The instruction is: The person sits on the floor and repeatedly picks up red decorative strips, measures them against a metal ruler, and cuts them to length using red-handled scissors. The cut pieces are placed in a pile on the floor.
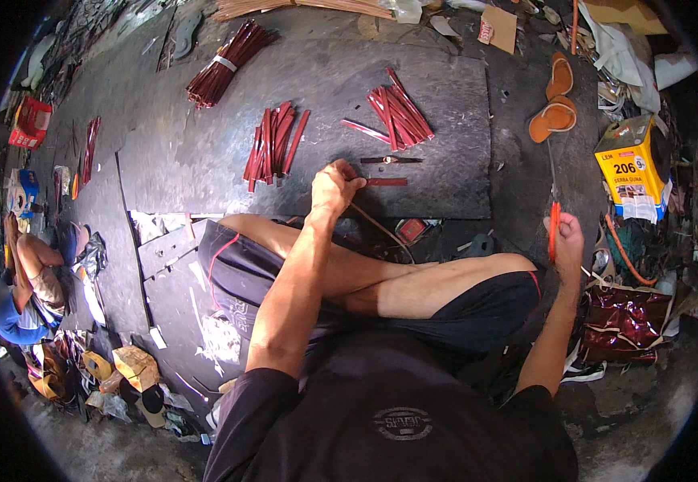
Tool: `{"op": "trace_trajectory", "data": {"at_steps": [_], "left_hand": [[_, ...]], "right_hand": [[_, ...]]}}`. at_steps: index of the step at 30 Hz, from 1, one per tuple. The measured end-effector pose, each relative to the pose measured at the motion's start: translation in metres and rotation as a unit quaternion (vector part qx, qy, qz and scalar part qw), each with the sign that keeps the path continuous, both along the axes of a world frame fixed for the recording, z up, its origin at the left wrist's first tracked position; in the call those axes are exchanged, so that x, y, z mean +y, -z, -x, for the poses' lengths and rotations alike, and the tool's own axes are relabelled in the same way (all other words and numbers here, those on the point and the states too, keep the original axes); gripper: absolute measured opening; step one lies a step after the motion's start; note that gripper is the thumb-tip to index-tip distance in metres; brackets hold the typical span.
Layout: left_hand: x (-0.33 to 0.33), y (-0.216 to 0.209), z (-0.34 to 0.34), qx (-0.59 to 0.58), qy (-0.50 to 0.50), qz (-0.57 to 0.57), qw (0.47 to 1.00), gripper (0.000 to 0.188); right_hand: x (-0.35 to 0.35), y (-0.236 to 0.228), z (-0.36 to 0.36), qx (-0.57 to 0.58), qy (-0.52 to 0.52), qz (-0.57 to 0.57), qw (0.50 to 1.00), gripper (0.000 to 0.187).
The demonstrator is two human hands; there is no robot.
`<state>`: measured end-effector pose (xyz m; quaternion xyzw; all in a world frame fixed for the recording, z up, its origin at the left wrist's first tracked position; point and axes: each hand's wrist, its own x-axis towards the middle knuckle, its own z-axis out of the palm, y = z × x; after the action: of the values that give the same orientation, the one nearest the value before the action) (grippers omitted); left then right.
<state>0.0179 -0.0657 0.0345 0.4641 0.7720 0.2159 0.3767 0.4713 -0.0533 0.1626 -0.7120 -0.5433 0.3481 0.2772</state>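
Near the board's front edge, my left hand (334, 191) is closed, with its fingertips pressed on one end of a dark red strip (386, 181). Just beyond that strip lies a thin dark piece with a pale, shiny middle (389, 160). Off to the right, my right hand (567, 239) is wrapped round a slim orange-handled tool (555, 229); its exact kind is unclear. Loose piles of glossy dark red strips lie on the board, one to the left (270, 146) and one to the right (400, 114). A bundle of longer red strips (228, 66) is bound with a pale band.
My crossed legs (397, 285) border the dark board (453, 88). At right are orange-brown sandal-shaped pieces (552, 119), a yellow box (632, 170) and a shiny dark red bag (626, 321). Another person (24, 309) sits at far left, near a red box (31, 123).
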Motion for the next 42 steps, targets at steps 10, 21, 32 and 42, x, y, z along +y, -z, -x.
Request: {"op": "trace_trajectory", "data": {"at_steps": [10,21,32,42], "left_hand": [[0.001,0.011,0.003,-0.035,0.026,-0.037,0.998,0.028],[-0.001,0.018,0.002,-0.009,0.034,-0.064,0.997,0.028],[-0.001,0.011,0.001,-0.014,0.029,-0.039,0.999,0.029],[0.001,0.009,0.001,-0.02,0.032,-0.023,0.999,0.03]], "right_hand": [[-0.031,0.018,0.203,0.353,-0.295,0.333,0.823,0.076],[-0.02,0.015,0.215,0.209,-0.143,0.556,0.792,0.121],[-0.003,0.025,0.221,0.193,-0.162,0.569,0.783,0.122],[-0.003,0.028,0.22,0.174,-0.196,0.554,0.791,0.122]]}}
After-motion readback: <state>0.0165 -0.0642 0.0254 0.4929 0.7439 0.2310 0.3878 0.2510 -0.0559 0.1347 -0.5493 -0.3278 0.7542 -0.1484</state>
